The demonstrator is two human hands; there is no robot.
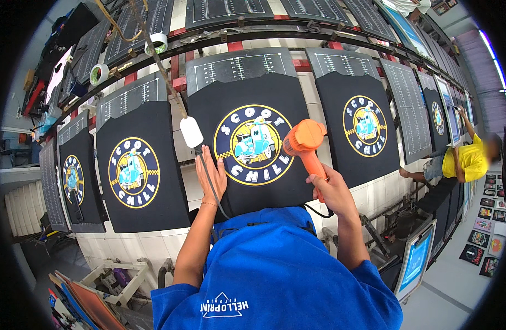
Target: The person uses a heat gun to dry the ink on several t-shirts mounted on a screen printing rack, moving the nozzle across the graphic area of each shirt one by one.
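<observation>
In my right hand is an orange heat gun, gripped by its handle. Its nozzle points left, over the right part of the round scooter print on a black T-shirt. My left hand lies flat along that shirt's left edge, fingers stretched out and holding nothing. Just above its fingertips hangs a white socket block on a cord from overhead. A dark cable runs from the block down across my left hand. The shirt is spread on a dark marked printing board.
More black shirts with the same print lie on boards to the left and right. Behind runs a metal rail with tape rolls. A person in yellow works far right. A framed screen stands lower right.
</observation>
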